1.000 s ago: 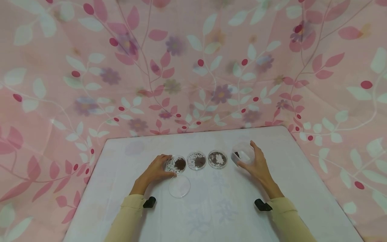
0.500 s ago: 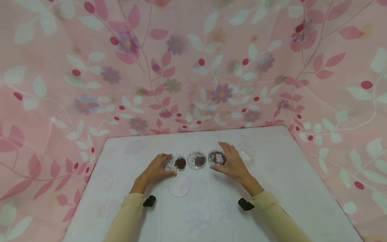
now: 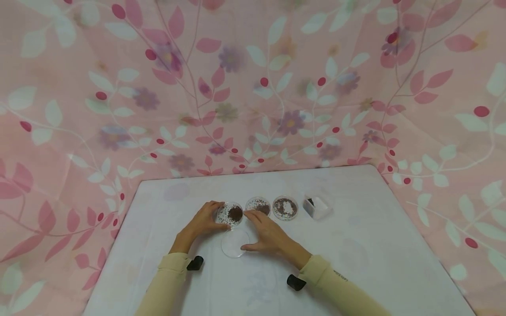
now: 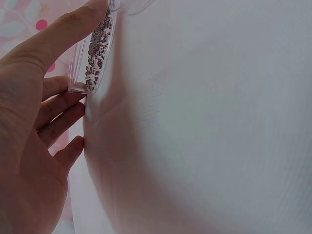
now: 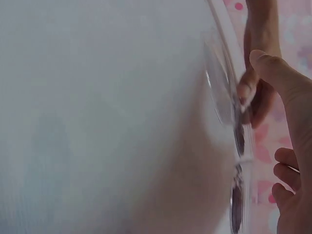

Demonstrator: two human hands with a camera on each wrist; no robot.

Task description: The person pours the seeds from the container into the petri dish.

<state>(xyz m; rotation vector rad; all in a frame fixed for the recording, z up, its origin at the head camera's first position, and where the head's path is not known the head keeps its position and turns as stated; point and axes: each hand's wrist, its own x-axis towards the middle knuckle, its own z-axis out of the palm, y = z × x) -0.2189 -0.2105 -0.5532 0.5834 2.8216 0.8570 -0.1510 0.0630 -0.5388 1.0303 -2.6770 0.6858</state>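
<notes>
My left hand (image 3: pixel 203 219) holds the leftmost petri dish (image 3: pixel 236 213) by its sides, thumb at the near rim and fingers at the far rim. Dark brown granules lie heaped in that dish over white. In the left wrist view the clear dish wall (image 4: pixel 97 53) stands between thumb and fingers. Just in front of the dish lies a clear round lid (image 3: pixel 232 242) on the table. My right hand (image 3: pixel 270 235) is spread above the lid's right side, thumb and fingers apart, with nothing gripped. Its fingers partly hide the middle petri dish (image 3: pixel 258 204).
A third petri dish (image 3: pixel 285 208) with brown and white contents sits right of the middle one. Farther right stands a clear plastic box (image 3: pixel 319 208) with something dark inside. A white cloth covers the table (image 3: pixel 356 245); a pink floral curtain (image 3: pixel 253 87) hangs behind.
My right hand has let go of the clear box and swept left past the third dish to the lid. My left hand stays at the leftmost dish.
</notes>
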